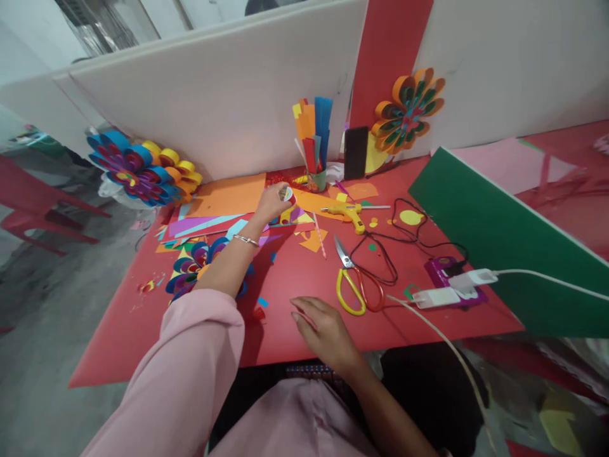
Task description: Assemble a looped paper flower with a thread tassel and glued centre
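Note:
My left hand (pixel 273 202) reaches to the back of the table, its fingers closed on a small round item (pixel 287 194) with a printed white face and a red side. I cannot make out its exact kind. Beneath that arm lies a paper flower (pixel 190 266) with blue and purple loops, partly covered. My right hand (pixel 326 330) hovers by the near table edge, fingers loosely stretched and holding nothing. Just right of it are scissors (pixel 351 298) with yellow and red handles, blades slightly apart. Farther back rests a yellow glue gun (pixel 351 212), near a pink striped pencil-like stick (pixel 320 236).
A cup (pixel 316 181) of paper strips and an upright phone (pixel 356 153) stand against the white partition (pixel 228 95). Orange sheets (pixel 223 197) lie at back left. Cables run to a purple power strip (pixel 440 273) before a leaning green board (pixel 514 247). Finished paper flowers (pixel 130 168) sit left.

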